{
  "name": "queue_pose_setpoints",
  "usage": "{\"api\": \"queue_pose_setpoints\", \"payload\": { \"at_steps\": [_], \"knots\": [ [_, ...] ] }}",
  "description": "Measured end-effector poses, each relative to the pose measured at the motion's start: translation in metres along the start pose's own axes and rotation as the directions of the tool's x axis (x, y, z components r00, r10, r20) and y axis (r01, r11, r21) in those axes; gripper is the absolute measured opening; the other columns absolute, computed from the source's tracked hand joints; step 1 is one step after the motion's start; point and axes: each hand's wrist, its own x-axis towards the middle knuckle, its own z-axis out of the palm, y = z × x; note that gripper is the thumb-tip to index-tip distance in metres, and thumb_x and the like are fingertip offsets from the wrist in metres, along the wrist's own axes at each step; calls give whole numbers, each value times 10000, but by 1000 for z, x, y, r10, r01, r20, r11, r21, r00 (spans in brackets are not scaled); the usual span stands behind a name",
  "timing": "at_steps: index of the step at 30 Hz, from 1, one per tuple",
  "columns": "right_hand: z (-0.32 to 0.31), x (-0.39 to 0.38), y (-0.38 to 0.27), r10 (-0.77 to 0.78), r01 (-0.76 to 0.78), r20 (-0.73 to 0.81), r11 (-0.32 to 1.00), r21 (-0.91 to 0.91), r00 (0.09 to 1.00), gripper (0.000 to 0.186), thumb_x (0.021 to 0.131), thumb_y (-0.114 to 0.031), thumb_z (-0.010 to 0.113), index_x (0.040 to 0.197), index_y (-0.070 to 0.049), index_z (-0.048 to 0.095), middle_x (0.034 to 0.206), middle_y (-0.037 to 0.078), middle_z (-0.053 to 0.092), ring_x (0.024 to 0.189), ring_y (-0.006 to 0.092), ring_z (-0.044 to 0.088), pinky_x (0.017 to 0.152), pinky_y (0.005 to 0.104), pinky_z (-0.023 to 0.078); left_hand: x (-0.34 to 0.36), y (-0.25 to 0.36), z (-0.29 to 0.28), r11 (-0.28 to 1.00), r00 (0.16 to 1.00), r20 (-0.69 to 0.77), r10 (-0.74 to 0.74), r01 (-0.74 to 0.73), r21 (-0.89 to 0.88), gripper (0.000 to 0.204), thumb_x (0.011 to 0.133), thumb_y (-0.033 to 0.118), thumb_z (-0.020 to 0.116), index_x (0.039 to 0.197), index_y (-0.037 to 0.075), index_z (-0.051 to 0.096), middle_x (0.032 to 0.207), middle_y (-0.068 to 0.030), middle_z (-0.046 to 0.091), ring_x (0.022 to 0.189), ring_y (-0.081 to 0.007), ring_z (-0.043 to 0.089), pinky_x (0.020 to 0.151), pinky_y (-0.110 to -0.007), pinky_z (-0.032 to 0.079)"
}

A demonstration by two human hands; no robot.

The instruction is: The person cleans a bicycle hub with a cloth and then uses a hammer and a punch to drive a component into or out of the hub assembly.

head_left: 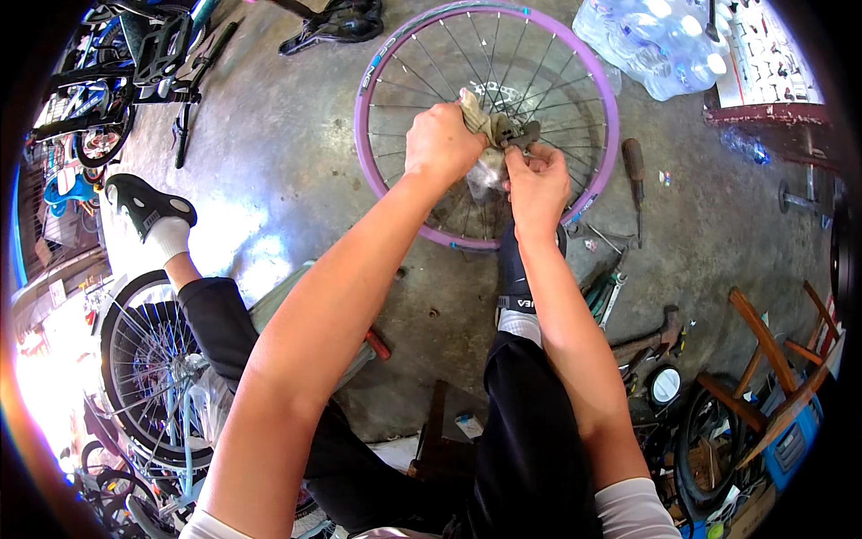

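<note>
A bicycle wheel with a purple rim (611,117) lies flat on the floor, and both hands are over its hub area. My left hand (443,142) is closed round a pale cloth rag (474,111). The fingers of my right hand (539,187) pinch a small dark metal part (523,136), whose exact kind I cannot make out. It meets the rag between the two hands. Just below them is a crumpled clear plastic bag (486,173); whether a hand holds it is hidden. A toothed disc shows beyond the hands at the wheel's centre.
Right of the wheel lie a screwdriver (634,171), a wrench (612,298) and a hammer (663,332). Bottled water (660,45) is packed at the far right. Bicycles (148,54) stand far left, a spoked wheel (148,368) near left. A wooden stool (763,350) lies tipped at the right.
</note>
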Motion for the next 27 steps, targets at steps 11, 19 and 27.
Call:
{"api": "queue_pose_setpoints", "payload": {
  "at_steps": [11, 19, 27],
  "knots": [
    [-3, 17, 6, -46, 51, 63, 995, -90, 997, 277, 794, -206, 780, 846, 48, 684, 711, 160, 718, 622, 236, 699, 673, 370, 554, 7, 2, 3, 1000, 1000, 6, -19, 19, -4, 324, 793, 213, 706, 1000, -28, 775, 1034, -292, 747, 1027, -445, 729, 936, -479, 581],
    [-14, 29, -4, -161, 196, 169, 958, -210, 972, 272, 783, -208, 756, 816, 43, 656, 695, 163, 706, 649, 250, 692, 676, 371, 548, -2, -2, 19, 991, 993, -71, -90, 82, -108, 325, 766, 175, 694, 979, -60, 763, 1026, -308, 741, 1023, -463, 723, 939, -487, 577],
    [-24, 48, -13, -243, 346, 359, 902, -260, 901, 242, 793, -188, 753, 801, 25, 638, 678, 148, 688, 610, 235, 674, 618, 364, 527, -12, -1, 32, 949, 965, -133, -225, 186, -255, 330, 760, 162, 697, 988, -70, 757, 1032, -317, 739, 1024, -469, 722, 951, -491, 568]
  ]
}}
